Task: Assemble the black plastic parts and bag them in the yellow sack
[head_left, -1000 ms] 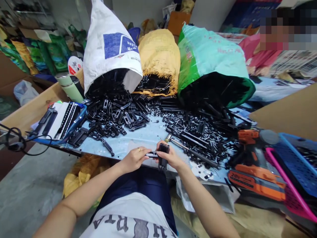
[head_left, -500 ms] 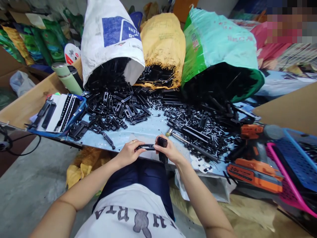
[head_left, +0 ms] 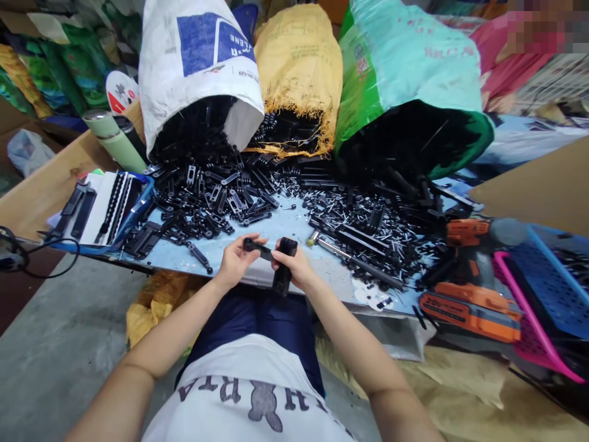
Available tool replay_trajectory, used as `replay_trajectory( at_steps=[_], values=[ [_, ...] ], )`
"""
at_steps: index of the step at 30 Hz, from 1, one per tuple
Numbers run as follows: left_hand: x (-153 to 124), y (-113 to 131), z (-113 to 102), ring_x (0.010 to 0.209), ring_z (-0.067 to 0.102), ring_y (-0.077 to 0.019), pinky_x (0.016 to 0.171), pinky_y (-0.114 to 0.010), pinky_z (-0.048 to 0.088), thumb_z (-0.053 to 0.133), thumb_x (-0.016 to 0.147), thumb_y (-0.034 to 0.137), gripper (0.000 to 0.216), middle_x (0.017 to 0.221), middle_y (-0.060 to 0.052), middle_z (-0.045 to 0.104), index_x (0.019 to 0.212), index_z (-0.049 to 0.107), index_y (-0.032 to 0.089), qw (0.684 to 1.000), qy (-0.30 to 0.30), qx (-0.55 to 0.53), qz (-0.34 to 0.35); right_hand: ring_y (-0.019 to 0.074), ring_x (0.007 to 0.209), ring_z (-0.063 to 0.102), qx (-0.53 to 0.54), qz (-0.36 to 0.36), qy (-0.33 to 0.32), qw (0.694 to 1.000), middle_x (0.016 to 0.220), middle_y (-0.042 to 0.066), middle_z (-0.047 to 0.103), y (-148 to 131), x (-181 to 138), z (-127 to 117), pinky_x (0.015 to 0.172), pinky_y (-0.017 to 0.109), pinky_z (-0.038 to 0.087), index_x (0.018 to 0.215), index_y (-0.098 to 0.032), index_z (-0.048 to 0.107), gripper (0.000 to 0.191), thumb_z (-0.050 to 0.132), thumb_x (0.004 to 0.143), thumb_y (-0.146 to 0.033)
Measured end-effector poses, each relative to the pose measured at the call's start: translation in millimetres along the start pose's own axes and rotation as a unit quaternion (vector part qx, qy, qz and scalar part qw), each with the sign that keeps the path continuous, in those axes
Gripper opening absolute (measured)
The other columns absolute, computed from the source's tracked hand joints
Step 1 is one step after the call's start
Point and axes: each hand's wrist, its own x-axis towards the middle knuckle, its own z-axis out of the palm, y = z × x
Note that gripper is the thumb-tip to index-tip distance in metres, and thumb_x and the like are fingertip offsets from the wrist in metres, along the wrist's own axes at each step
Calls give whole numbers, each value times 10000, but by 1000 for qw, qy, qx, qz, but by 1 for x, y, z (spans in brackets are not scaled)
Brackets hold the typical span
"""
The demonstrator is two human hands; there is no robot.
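My left hand (head_left: 235, 260) pinches a flat black plastic strip (head_left: 258, 248) by its left end. My right hand (head_left: 294, 267) is closed round a thicker black plastic block (head_left: 283, 271) that stands upright at the near edge of the pale blue table (head_left: 280, 236). The strip's right end meets the block at my right fingers. Both hands hover just above the table's front edge, over my lap.
Three open sacks, white (head_left: 197, 67), yellow (head_left: 299, 73) and green (head_left: 409, 86), spill black plastic parts (head_left: 221, 196) and screws (head_left: 363, 227) over the table. An orange drill (head_left: 469, 270) lies right, beside blue and pink baskets (head_left: 543, 294). A tray of parts (head_left: 105, 212) sits left.
Both hands have lifted and shifted slightly left and away from me. The strip is now raised and tilted, its left end higher, against the block.
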Motion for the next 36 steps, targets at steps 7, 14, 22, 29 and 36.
replay_trajectory(
  at_steps=[7,14,22,29,36],
  values=[
    [7,2,14,466,501,-59,484,-196,436,438,908,437,478,737,-2,613,1289,500,155,991,13,94,-90,104,391,500,-8,147,97,984,531,-4,563,11,16,1,379,211,405,846,-169,518,541,344,813,-680],
    [2,0,21,757,623,-144,731,-286,504,491,886,300,365,970,-88,650,1195,594,138,971,-72,230,9,123,634,589,-98,-29,57,993,754,20,624,2,6,-12,592,263,530,1198,-158,563,606,444,820,-617],
    [8,18,16,825,604,-161,794,-306,486,504,881,230,319,874,-66,644,1172,611,157,936,-176,298,64,111,515,549,-196,-81,-6,977,643,14,589,2,-1,-24,498,247,484,1242,-105,549,662,332,876,-613],
    [-4,11,27,886,607,-179,814,-327,494,499,891,242,316,944,-95,644,1173,603,143,941,-94,315,78,99,552,568,-341,-191,-7,920,933,71,650,-4,-2,-27,574,267,526,1263,-163,543,530,327,925,-509],
    [-10,0,47,869,584,-144,760,-282,509,441,923,202,347,934,-86,603,1253,536,157,934,47,300,187,173,797,643,-390,-247,57,885,1113,123,633,-9,-5,-6,748,317,546,1292,-152,510,536,253,947,-472]
  ],
)
